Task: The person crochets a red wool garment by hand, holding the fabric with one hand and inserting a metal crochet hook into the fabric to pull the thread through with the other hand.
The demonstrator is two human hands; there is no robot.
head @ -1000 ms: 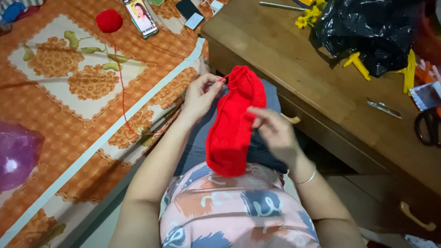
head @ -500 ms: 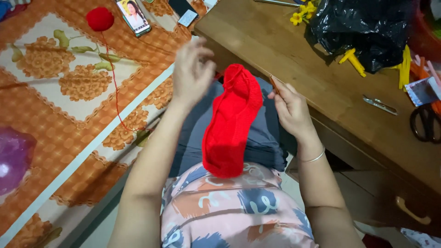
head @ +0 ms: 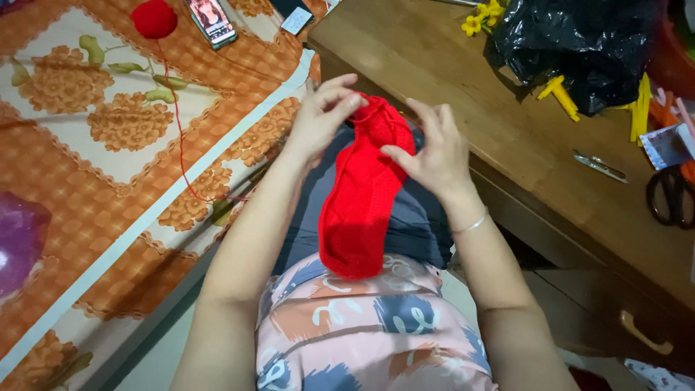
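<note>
Bedding with an orange flower pattern (head: 108, 145) fills the left side, and a wooden bench (head: 463, 80) stands at the right with a black plastic bag (head: 579, 51) on it. Between them, on the person's lap, lies a long red knitted piece (head: 362, 195). The left hand (head: 322, 119) has its fingers curled and pinches the top edge of the piece. The right hand (head: 434, 148) is half open, its fingertips touching the same end. A red yarn ball (head: 153, 18) rests on the bedding beside a phone (head: 211, 20).
</note>
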